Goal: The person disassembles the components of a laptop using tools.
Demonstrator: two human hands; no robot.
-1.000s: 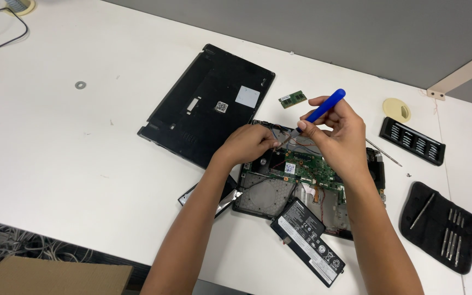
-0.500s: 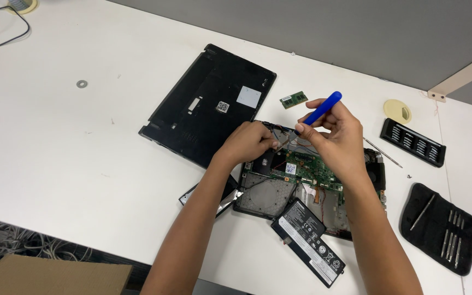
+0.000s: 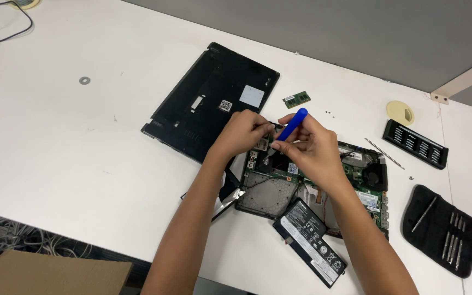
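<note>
Battery near opened laptop, black cover beside hands

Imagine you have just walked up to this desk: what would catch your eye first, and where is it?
The two hands meet at the middle of the white table, over an opened laptop with its green board bare. The right hand holds a blue tool, point down; the left hand pinches a small part beside it. The black cover lies behind them and a loose battery in front.

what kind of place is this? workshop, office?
Likely an electronics repair bench in an office or lab. A white table bears an opened laptop with its circuit board bare, its black bottom cover set aside, and a pouch of small screwdrivers.
</note>
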